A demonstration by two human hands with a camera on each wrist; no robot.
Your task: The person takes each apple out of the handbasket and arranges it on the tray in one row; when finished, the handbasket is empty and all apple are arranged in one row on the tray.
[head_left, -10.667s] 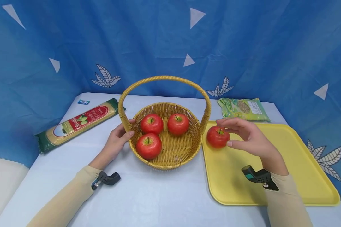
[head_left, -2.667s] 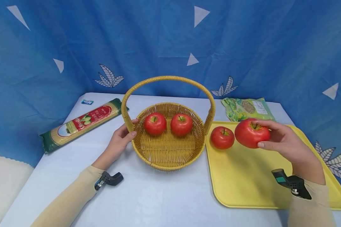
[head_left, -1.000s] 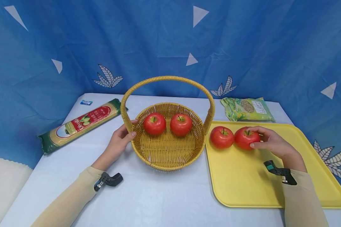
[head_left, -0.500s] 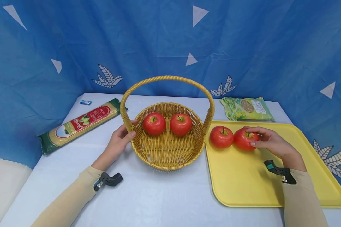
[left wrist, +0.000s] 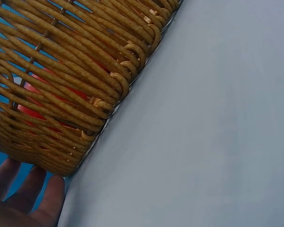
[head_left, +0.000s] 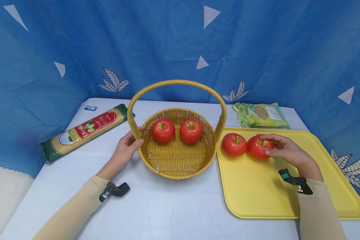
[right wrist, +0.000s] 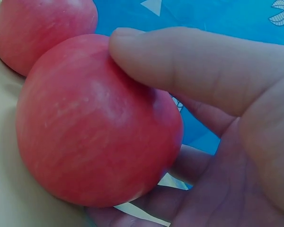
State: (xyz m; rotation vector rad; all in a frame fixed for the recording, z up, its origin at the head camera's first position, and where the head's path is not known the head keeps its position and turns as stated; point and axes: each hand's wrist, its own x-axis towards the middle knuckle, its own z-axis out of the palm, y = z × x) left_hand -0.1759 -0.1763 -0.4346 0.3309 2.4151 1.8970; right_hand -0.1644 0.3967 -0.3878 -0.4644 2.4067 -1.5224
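I saw, toward three o'clock on the table point(head_left: 174, 206), the right hand point(head_left: 291, 154) gripping a red apple point(head_left: 255, 149), likely firm, slick and best cupped round its sides, on a yellow tray point(head_left: 255, 196), while the left hand point(head_left: 124, 150) held a wicker basket point(head_left: 177, 160) at its nine-o'clock edge.

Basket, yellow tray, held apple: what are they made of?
Basket: glossy golden-brown woven strands; rattan or plastic imitation, can't tell.
Yellow tray: probably moulded plastic, satin, from its uniform color, rounded corners and raised rim.
Held apple: smooth, faintly streaked red surface with a soft sheen; real fruit or artificial, unclear.
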